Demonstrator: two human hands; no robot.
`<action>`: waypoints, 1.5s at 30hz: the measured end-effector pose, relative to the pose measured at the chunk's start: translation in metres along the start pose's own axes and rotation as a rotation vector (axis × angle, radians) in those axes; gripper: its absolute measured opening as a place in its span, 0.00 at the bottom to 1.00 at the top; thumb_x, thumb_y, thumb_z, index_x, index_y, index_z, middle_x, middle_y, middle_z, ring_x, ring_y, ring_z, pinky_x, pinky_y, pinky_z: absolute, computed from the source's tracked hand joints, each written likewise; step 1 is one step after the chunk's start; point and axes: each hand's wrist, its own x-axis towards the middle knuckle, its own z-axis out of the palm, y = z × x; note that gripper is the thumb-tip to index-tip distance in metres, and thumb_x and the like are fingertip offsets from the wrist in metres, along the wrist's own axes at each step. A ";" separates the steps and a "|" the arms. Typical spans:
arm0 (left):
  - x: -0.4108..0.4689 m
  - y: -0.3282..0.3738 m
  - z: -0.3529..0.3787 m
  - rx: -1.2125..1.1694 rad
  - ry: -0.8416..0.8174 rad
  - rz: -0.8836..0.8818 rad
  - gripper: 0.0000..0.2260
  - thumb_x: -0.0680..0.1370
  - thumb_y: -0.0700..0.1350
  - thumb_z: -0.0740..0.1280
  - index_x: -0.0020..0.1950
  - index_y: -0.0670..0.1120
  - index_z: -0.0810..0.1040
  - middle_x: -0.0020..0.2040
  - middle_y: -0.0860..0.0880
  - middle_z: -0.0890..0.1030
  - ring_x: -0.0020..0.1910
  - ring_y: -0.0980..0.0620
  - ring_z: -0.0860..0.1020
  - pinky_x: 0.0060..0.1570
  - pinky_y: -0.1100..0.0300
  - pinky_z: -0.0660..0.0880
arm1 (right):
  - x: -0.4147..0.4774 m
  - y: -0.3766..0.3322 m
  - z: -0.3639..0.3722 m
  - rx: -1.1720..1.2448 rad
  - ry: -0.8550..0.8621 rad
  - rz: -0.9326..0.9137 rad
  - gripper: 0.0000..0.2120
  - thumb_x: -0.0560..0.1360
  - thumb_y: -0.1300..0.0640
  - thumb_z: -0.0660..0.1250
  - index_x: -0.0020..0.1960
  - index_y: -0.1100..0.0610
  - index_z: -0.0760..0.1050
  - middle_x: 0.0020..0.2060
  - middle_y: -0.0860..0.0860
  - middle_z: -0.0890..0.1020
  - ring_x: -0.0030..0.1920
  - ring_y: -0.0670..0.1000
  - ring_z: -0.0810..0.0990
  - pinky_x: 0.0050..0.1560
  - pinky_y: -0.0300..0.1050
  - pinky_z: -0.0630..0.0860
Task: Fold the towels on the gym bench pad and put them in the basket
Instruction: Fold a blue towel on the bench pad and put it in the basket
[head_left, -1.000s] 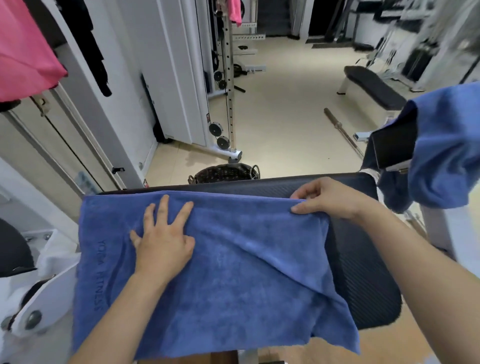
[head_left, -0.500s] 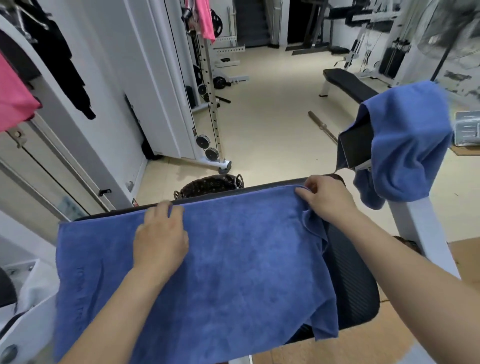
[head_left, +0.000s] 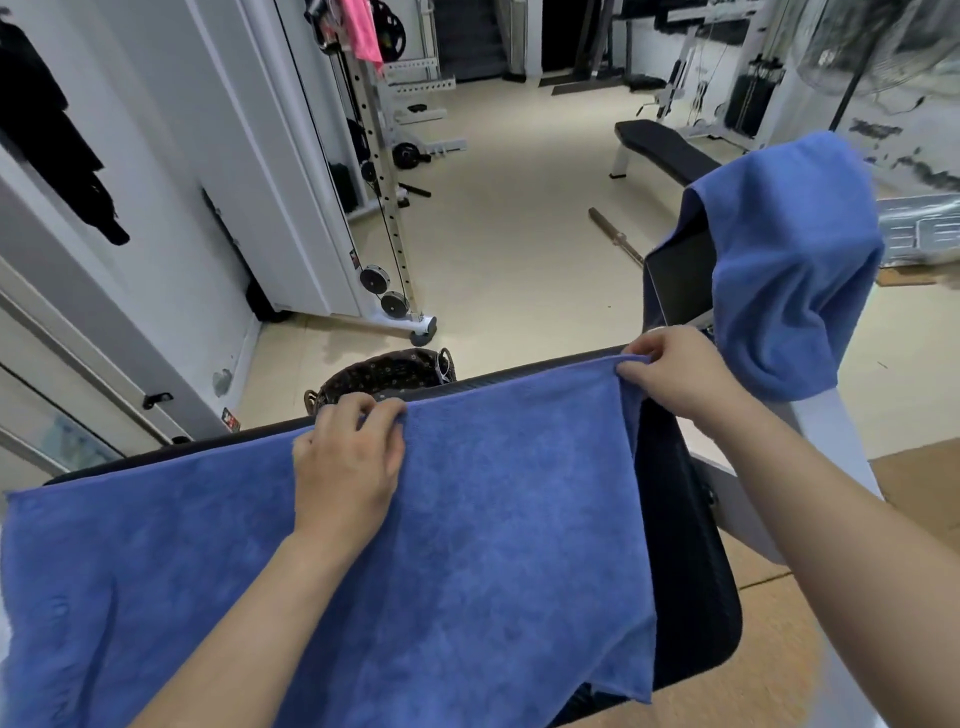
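Observation:
A blue towel (head_left: 467, 545) lies spread over the black gym bench pad (head_left: 685, 561), covering most of it. My left hand (head_left: 348, 457) grips the towel's far edge near its middle, fingers curled over the edge. My right hand (head_left: 670, 379) pinches the towel's far right corner. A dark woven basket (head_left: 384, 374) stands on the floor just beyond the pad, partly hidden by it. A second blue towel (head_left: 789, 260) hangs bunched over an upright pad at the right.
A white cable machine frame (head_left: 384, 218) stands beyond the basket at left. A flat black bench (head_left: 665, 150) and a barbell bar (head_left: 615, 236) are on the beige floor farther off. A white frame post (head_left: 836, 441) runs beside my right arm.
My left hand slid from lying flat on the towel to its far edge and curled around it. My right hand kept hold of the far right corner. The camera view rose and shifted right.

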 end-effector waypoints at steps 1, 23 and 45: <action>0.002 -0.001 0.002 -0.014 0.016 -0.015 0.08 0.78 0.46 0.65 0.55 0.48 0.81 0.49 0.47 0.77 0.44 0.44 0.75 0.37 0.51 0.70 | 0.000 0.002 0.005 0.073 0.056 0.014 0.04 0.71 0.59 0.68 0.41 0.57 0.82 0.35 0.52 0.83 0.42 0.55 0.81 0.43 0.49 0.78; -0.191 0.184 0.007 -0.234 -0.564 0.577 0.05 0.59 0.46 0.67 0.34 0.51 0.79 0.33 0.53 0.76 0.29 0.53 0.75 0.17 0.64 0.61 | -0.129 0.048 -0.005 0.078 0.037 0.088 0.14 0.76 0.57 0.64 0.61 0.49 0.74 0.48 0.46 0.79 0.48 0.47 0.79 0.42 0.40 0.70; -0.155 0.207 0.013 -0.728 -0.504 -0.077 0.05 0.78 0.48 0.65 0.43 0.52 0.78 0.38 0.59 0.75 0.41 0.59 0.73 0.42 0.63 0.71 | -0.096 0.046 0.005 0.386 0.089 0.237 0.05 0.71 0.61 0.64 0.44 0.56 0.68 0.34 0.47 0.72 0.34 0.48 0.69 0.33 0.41 0.64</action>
